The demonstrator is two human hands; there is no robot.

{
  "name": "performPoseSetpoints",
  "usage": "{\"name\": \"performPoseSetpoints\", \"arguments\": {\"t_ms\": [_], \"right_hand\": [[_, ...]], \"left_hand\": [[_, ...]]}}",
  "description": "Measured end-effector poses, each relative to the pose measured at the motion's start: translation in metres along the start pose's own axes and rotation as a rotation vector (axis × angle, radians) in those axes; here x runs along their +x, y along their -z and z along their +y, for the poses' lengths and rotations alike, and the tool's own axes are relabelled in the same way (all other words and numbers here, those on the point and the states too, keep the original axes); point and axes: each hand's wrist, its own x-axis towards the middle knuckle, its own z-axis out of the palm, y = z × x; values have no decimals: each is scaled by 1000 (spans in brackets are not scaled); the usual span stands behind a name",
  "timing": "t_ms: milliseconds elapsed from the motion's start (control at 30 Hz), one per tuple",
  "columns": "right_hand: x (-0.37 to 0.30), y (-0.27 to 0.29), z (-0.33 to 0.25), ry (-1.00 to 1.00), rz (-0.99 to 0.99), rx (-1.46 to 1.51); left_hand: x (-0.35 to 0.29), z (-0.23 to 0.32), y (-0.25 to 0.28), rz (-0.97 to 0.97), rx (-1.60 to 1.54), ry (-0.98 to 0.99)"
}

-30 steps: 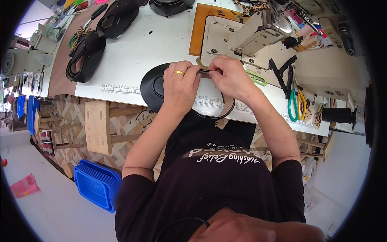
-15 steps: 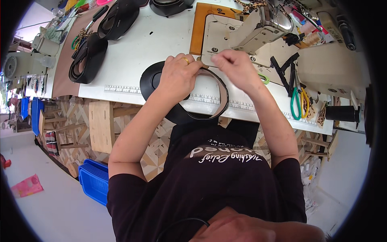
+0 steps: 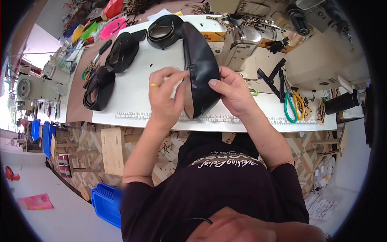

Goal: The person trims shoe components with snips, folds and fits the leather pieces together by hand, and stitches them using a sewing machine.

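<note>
A crescent-shaped black leather bag piece [image 3: 205, 76] with a tan inner side stands raised over the table. My right hand [image 3: 234, 90] grips its right side, thumb on the outer face and the other fingers behind. My left hand [image 3: 166, 97], slightly blurred and wearing a ring, has bent fingers with the tips together at the piece's left edge. They are beside a small black tab [image 3: 191, 70]; what they pinch is too small to make out. The sewing machine [image 3: 244, 40] stands just beyond my right hand.
Several similar black pieces [image 3: 123, 52] lie at left and back. Green- and yellow-handled scissors [image 3: 291, 107] and black strips [image 3: 278, 80] lie at right. A ruler strip [image 3: 153, 117] runs along the table's near edge. A wooden stool [image 3: 113, 151] and blue baskets [image 3: 105, 205] stand below.
The bag piece has been lifted from beside the machine plate and turned, its broad black side now showing. My right hand has taken hold of it; my left hand has moved to its left edge.
</note>
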Motion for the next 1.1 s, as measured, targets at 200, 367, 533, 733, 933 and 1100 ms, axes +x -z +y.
{"name": "performPoseSetpoints", "arguments": {"t_ms": [200, 367, 533, 733, 933, 1100], "right_hand": [[-8, 15, 11, 56, 17, 39], [-17, 20, 26, 52, 85, 44], [-15, 29, 22, 83, 133, 30], [-10, 26, 30, 209, 205, -119], [-2, 27, 13, 277, 238, -341], [3, 42, -47, 461, 345, -784]], "left_hand": [[-16, 19, -21, -181, -989, 1252], [-6, 37, -51, -3, -1366, 1336], [-4, 44, -65, 62, -1418, 1311], [-14, 40, -80, 53, -1079, 1109], [9, 33, -88, -33, -507, 837], [66, 9, -99, -103, -573, 818]]}}
